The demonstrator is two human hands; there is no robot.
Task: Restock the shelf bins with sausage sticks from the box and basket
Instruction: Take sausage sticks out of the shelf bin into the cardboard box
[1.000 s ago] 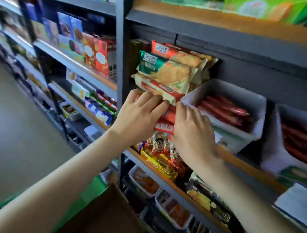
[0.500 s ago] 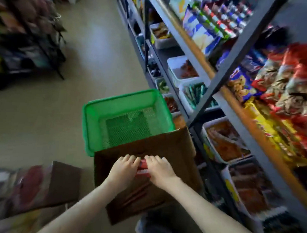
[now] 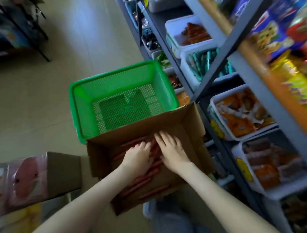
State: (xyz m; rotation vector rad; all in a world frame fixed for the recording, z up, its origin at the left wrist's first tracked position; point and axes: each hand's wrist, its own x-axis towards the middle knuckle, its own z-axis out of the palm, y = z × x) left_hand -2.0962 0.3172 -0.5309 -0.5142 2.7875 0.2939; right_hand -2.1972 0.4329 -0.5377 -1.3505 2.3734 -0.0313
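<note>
Red sausage sticks (image 3: 143, 180) are seen lying lengthwise in a loose heap on the bottom of an open cardboard box (image 3: 189, 121), which is set on the floor (image 3: 36, 103) just beside the shelving. Both hands are lowered into the box. The left hand (image 3: 138, 155) is laid on top of the sticks with its fingers bent and close together; whether a stick is gripped cannot be told through the blur. The right hand (image 3: 172, 150) is held just beside it, fingers straight and spread apart over the sticks, with nothing clasped.

A green plastic basket (image 3: 115, 76) is placed at the far side of the box, its near edge overlapped by the box's far flap and its mesh bottom exposed. To the right, white shelf bins (image 3: 238, 150) filled with packaged snacks are ranged on the lower levels of a grey metal shelf frame (image 3: 226, 44); their contents are too blurred to be named. A second carton (image 3: 63, 170) with wrapped packs is seen at the left.
</note>
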